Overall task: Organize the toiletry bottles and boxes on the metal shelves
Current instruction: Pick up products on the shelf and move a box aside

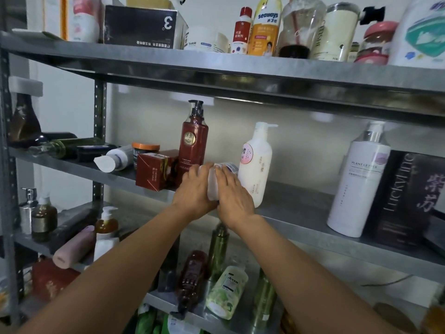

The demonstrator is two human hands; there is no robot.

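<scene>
Fingers (225,175) of your left hand (195,192) and right hand (233,195) lie straight, pressed together, flat against a frosted bottle (213,189) on the shelf (301,213).

Bare middle shelf (301,201) between the cream pump bottle (256,165) and tall white bottle (356,184) offers room.
</scene>
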